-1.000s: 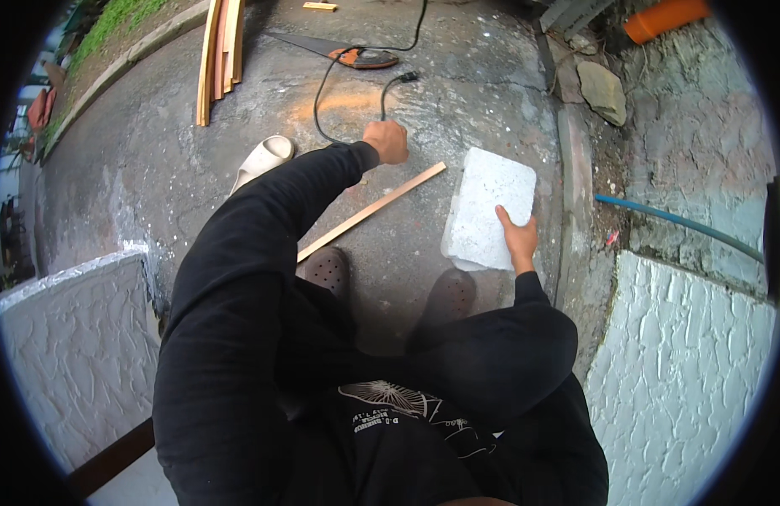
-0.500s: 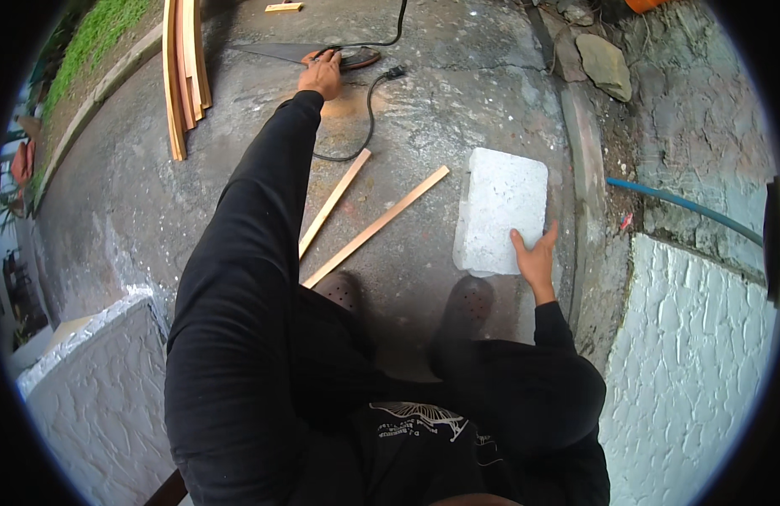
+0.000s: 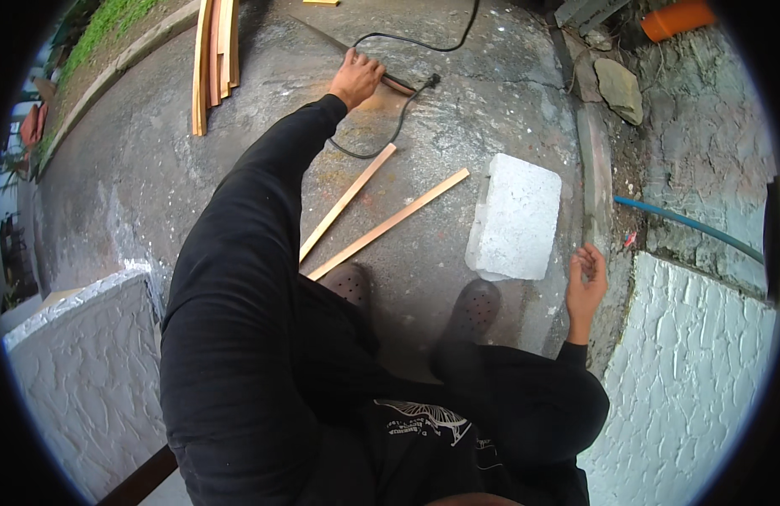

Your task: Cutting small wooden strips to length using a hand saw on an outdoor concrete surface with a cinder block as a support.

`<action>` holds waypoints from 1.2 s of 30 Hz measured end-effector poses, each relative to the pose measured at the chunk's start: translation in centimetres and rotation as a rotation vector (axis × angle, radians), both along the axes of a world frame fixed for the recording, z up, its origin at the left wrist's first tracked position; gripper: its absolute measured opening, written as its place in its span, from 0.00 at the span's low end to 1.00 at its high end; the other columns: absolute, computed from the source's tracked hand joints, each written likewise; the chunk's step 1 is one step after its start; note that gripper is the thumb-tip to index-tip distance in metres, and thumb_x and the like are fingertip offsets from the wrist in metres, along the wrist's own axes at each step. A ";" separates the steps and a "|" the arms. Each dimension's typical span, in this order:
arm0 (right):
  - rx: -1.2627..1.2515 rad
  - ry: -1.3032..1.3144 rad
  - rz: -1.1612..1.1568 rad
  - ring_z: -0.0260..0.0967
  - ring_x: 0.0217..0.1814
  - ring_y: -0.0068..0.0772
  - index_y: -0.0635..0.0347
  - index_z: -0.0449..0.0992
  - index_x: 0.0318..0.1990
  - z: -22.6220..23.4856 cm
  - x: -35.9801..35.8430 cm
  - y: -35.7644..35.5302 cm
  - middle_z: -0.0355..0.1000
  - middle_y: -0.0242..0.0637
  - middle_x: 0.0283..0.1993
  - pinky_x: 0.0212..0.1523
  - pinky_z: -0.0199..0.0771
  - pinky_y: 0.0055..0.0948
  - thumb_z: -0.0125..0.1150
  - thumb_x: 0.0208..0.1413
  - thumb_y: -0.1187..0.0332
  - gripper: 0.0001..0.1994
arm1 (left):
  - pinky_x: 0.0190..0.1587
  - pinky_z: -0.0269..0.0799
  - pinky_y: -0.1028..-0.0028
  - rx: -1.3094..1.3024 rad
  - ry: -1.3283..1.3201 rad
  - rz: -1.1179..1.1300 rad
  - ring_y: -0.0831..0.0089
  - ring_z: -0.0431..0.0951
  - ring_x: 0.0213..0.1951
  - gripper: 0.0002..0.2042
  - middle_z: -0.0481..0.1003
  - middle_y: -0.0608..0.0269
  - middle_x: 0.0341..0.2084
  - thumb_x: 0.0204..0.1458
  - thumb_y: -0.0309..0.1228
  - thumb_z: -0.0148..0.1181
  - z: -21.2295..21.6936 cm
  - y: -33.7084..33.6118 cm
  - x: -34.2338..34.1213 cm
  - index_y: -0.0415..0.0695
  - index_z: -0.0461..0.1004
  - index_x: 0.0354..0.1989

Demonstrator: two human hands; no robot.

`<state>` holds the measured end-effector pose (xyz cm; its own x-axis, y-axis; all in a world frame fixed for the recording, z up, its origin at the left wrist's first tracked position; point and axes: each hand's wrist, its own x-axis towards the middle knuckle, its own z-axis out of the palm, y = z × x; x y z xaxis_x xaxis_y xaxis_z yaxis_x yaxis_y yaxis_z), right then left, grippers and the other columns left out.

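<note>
My left hand (image 3: 356,80) is stretched far forward and closed on a handsaw (image 3: 398,86). Its thin blade points up and left past my fingers, and the handle's end shows on the other side of the hand. Loosely curled, my right hand (image 3: 586,282) hangs in the air with nothing in it. Just left of that hand a white, rough-faced block (image 3: 518,218) lies on the ground, not touching it. Between my arms lie two thin wooden strips, a left one (image 3: 352,201) and a right one (image 3: 394,221).
A black cable (image 3: 400,126) with a plug curves by the saw. Several long wood strips (image 3: 213,67) lie at the far left. A stone (image 3: 618,88), an orange pipe (image 3: 677,18) and a blue hose (image 3: 689,223) are at right. White textured panels (image 3: 685,379) flank me.
My left hand has taken hold of the saw, whose blade has swung to a steeper slant. My right hand has come off the white block and moved right.
</note>
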<state>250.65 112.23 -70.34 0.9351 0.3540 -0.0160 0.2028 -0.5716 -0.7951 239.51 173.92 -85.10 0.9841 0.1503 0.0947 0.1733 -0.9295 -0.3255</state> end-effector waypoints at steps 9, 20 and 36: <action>-0.170 -0.412 0.882 0.76 0.61 0.50 0.63 0.72 0.67 12.3 1.4 16.3 0.79 0.50 0.57 0.62 0.75 0.41 0.76 0.55 0.63 0.33 | 0.67 0.61 0.47 0.113 0.022 -0.220 0.61 0.80 0.48 0.10 0.79 0.61 0.39 0.65 0.35 0.53 8.3 -11.6 -1.2 0.47 0.76 0.48; -0.490 -0.092 0.851 0.79 0.45 0.62 0.67 0.76 0.56 3.6 -0.9 19.1 0.80 0.59 0.42 0.48 0.78 0.50 0.65 0.55 0.62 0.24 | 0.53 0.64 0.66 -0.121 -0.074 -0.507 0.66 0.76 0.46 0.10 0.80 0.65 0.34 0.65 0.38 0.53 17.3 -24.9 -2.8 0.45 0.76 0.43; 0.072 0.395 -0.105 0.65 0.28 0.17 0.63 0.77 0.39 3.9 -6.7 -11.6 0.70 0.27 0.26 0.31 0.66 0.25 0.64 0.69 0.63 0.11 | 0.60 0.66 0.52 -0.783 -0.058 0.366 0.45 0.71 0.57 0.32 0.73 0.49 0.52 0.56 0.44 0.71 1.1 -28.5 -10.2 0.43 0.65 0.64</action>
<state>244.00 100.64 -66.41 0.8933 0.2702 -0.3591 -0.1821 -0.5129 -0.8389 229.32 145.38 -84.03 0.8576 0.5000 -0.1201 0.5023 -0.7646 0.4038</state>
